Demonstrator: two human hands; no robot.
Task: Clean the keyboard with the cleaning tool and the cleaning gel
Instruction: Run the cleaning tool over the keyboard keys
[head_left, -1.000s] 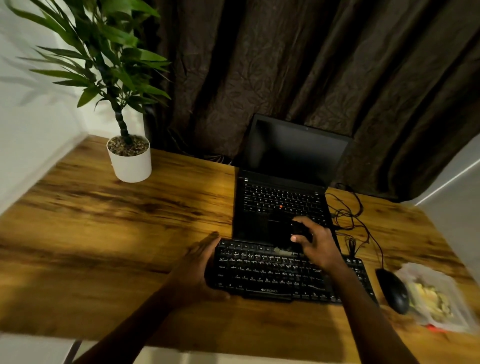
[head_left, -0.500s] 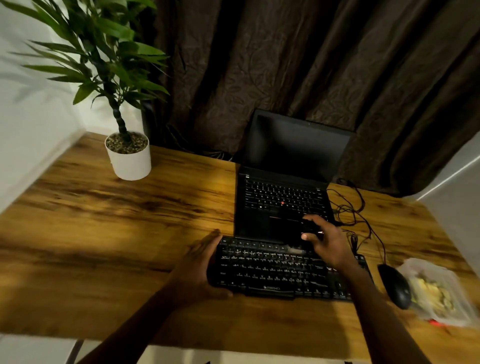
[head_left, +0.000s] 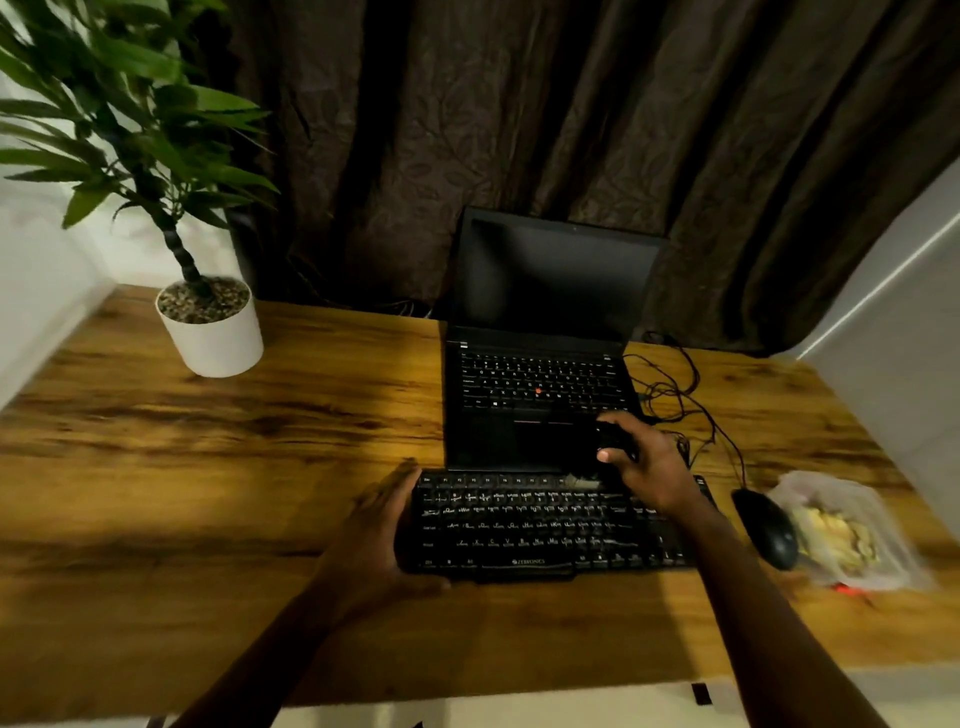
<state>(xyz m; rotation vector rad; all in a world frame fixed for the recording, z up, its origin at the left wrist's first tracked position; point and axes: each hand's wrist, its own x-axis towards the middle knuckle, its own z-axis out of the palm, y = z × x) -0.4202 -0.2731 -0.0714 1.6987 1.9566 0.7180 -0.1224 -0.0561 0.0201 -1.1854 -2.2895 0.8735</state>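
Observation:
A black keyboard (head_left: 540, 525) lies on the wooden desk in front of an open laptop. My left hand (head_left: 382, 525) grips the keyboard's left end. My right hand (head_left: 649, 467) hovers over the keyboard's upper right rows, shut on a small black cleaning tool (head_left: 613, 441). The tool's pale bristle tip (head_left: 584, 480) touches the top row of keys. A clear bag holding yellowish cleaning gel (head_left: 841, 535) rests at the desk's right side, apart from both hands.
The black laptop (head_left: 540, 384) stands open right behind the keyboard. A black mouse (head_left: 766, 527) with tangled cables (head_left: 675, 395) lies to the right. A potted plant (head_left: 208, 327) is at the back left. Dark curtains hang behind the desk (head_left: 208, 467).
My right hand with the tool has shifted rightward along the keyboard's top rows. My left hand has stayed on the keyboard's left end. The camera view has moved slightly.

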